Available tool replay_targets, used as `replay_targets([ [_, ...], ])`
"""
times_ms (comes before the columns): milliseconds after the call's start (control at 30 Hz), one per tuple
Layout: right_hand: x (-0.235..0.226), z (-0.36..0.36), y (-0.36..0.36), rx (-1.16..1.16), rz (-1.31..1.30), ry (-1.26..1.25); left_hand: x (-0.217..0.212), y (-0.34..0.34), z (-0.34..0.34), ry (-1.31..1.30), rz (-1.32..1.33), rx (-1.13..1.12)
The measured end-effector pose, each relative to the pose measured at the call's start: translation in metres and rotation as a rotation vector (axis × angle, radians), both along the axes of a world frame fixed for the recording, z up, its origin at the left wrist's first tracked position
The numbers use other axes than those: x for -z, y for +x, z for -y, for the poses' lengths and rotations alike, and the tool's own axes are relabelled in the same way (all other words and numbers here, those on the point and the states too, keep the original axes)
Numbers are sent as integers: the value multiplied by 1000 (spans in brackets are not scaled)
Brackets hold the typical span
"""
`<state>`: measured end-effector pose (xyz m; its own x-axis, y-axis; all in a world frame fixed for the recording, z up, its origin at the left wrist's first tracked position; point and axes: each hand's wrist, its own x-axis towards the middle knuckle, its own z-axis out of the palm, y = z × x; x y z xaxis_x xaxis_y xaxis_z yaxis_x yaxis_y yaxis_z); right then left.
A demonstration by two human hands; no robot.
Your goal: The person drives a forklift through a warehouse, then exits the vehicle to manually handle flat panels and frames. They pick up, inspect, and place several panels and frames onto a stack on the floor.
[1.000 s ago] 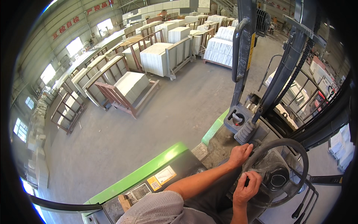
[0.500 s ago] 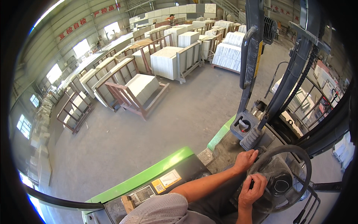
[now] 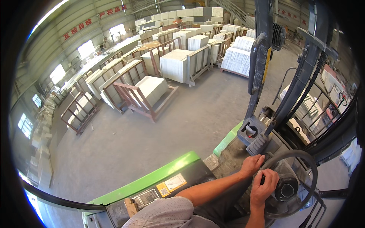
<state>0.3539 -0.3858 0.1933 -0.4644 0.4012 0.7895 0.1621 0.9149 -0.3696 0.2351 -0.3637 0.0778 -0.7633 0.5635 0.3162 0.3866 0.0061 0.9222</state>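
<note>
A black steering wheel (image 3: 315, 171) stands at the lower right, its round hub (image 3: 287, 189) in the middle. My right hand (image 3: 265, 185) is on the wheel's left side, fingers curled around a small black knob (image 3: 262, 179). Just above it, my left hand (image 3: 252, 165) lies by the upper left rim. Its fingers are bent, and what they hold, if anything, is hidden. My left forearm crosses from the grey sleeve. Beyond my left hand are a ribbed rubber boot (image 3: 257, 146) and a dark console (image 3: 251, 131) with a recess.
Dark mast posts (image 3: 260, 72) rise ahead on the right. A green body panel (image 3: 152, 176) edges the vehicle on the left. Across the concrete floor (image 3: 125, 148) stand pale slab stacks (image 3: 175, 66) and brown metal racks (image 3: 152, 108). A person (image 3: 177, 22) is far back.
My right hand has moved up a little with the knob, closer to my left hand. The racks and slab stacks have shifted slightly right in view. My left hand stays by the rim.
</note>
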Motion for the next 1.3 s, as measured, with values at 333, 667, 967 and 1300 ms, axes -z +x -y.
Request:
replay_targets([
  [333,-41,-30,-9,79,-49,-20,7,-2,40,-96,315,80],
  [667,-71,-38,37,303,-223,-134,127,-348,294,-434,158,-731],
  [967,-62,-24,41,326,-191,-124,91,-437,403,-573,228,-940],
  [1300,-55,-18,38,322,-171,-106,76,-426,415,-613,269,-846],
])
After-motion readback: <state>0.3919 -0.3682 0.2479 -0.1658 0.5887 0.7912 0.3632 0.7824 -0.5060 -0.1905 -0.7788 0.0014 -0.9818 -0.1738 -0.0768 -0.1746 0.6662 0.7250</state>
